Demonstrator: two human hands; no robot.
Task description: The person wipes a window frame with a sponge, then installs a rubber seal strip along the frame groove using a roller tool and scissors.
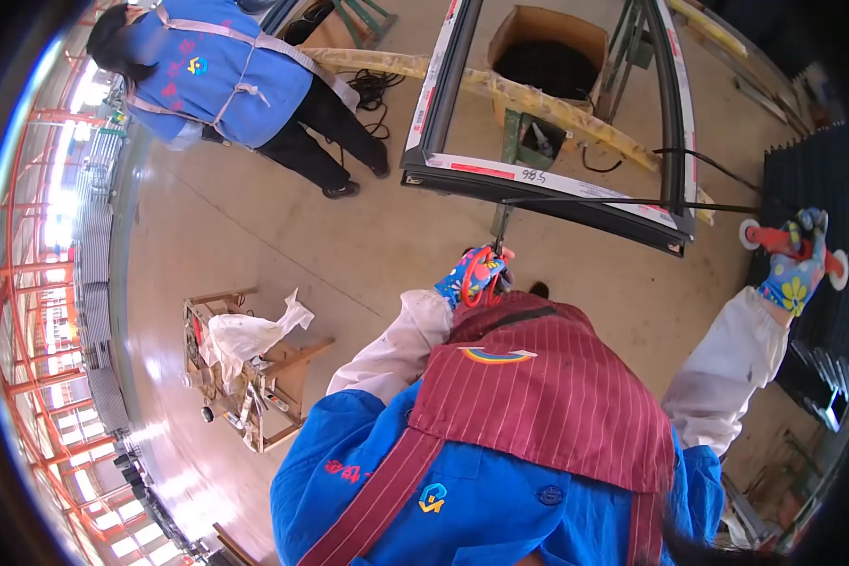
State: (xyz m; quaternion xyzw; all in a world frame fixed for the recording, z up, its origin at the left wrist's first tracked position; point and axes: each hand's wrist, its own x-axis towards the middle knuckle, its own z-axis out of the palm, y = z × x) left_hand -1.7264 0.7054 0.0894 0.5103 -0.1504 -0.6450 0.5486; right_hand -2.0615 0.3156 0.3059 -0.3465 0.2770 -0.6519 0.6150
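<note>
My left hand, in a blue floral glove, is closed round the red handles of scissors. The blades point up toward the lower edge of a dark window frame with white and red tape and handwritten marks. My right hand, in a similar glove, grips a red suction-cup lifter at the far right, beside a stack of dark profiles. A thin black strip runs from the frame's bottom edge toward the right hand.
A co-worker in blue stands at the upper left. A small cart with a white cloth is at the left. Behind the frame are a cardboard box, green stands and a yellowish beam. Dark profiles line the right.
</note>
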